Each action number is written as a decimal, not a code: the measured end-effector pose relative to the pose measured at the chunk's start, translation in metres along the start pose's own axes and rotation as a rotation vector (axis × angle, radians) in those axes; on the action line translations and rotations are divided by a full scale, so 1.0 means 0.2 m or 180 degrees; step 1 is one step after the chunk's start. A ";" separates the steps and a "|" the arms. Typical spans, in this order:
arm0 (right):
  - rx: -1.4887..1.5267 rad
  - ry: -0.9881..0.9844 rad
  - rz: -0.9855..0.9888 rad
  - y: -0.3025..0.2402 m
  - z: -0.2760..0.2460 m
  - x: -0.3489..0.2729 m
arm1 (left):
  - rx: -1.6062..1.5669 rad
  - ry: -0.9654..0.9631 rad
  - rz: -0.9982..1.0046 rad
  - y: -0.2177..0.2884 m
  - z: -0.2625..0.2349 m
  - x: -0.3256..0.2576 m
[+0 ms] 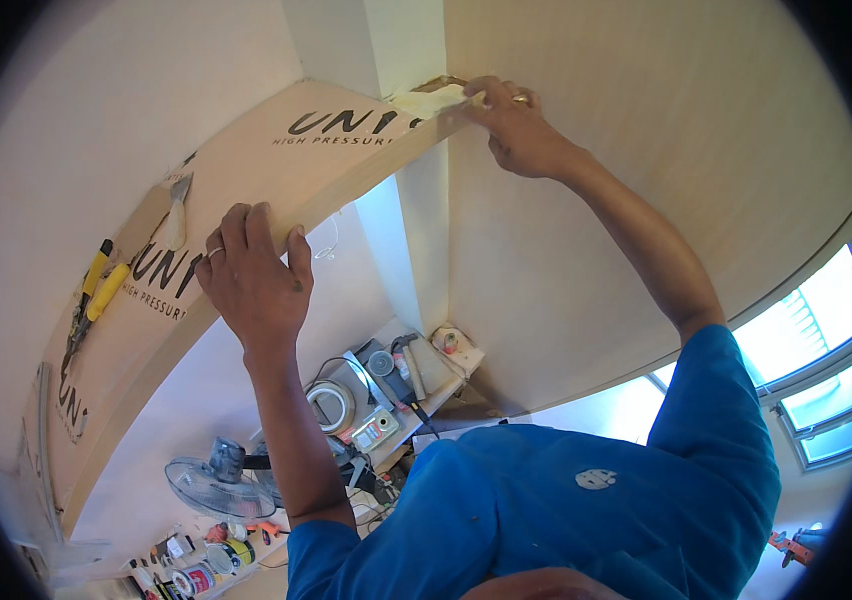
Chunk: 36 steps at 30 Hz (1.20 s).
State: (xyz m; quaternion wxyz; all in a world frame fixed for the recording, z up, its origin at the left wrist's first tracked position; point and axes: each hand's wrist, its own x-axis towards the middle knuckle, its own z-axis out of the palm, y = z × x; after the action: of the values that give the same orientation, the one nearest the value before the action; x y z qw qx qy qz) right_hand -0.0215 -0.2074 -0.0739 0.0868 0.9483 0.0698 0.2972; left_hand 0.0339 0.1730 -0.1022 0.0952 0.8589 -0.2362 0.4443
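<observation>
A long, curved-looking shelf board point(246, 150) with a pale printed top face runs from the lower left to the wall corner. My left hand point(258, 285) lies over its front edge, fingers on the top face and thumb apart, holding nothing loose. At the far end, my right hand point(518, 130) has its fingers curled at the board's corner, against the wood-look panel point(636, 120). Beside those fingers sits a pale, crumpled patch point(431, 100) whose material I cannot make out. Whatever is between the right fingertips is hidden.
On the board lie a putty knife point(178, 212) and yellow-handled pliers point(96, 295). Below are a fan point(216, 485), a tape roll point(330, 408) among tools on a desk, and several cans point(193, 578). A window point(821, 330) is at right.
</observation>
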 end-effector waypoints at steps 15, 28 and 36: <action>0.0373 -0.1024 0.1382 0.08 0.05 0.08 | -0.0043 0.0113 0.0119 0.00 -0.01 0.00; -0.0040 -0.0990 0.0680 -0.17 -0.08 0.06 | -0.0291 -0.0020 -0.0099 0.01 -0.03 -0.01; 0.1467 -0.0201 0.0588 -0.08 -0.14 -0.11 | -0.0073 0.0162 0.0007 -0.03 0.01 -0.03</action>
State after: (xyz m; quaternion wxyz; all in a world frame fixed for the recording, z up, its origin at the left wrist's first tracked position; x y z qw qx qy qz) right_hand -0.0571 -0.1929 -0.0670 -0.1571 0.9542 0.0459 0.2503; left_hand 0.0348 0.1794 -0.1082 0.1105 0.8459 -0.2397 0.4634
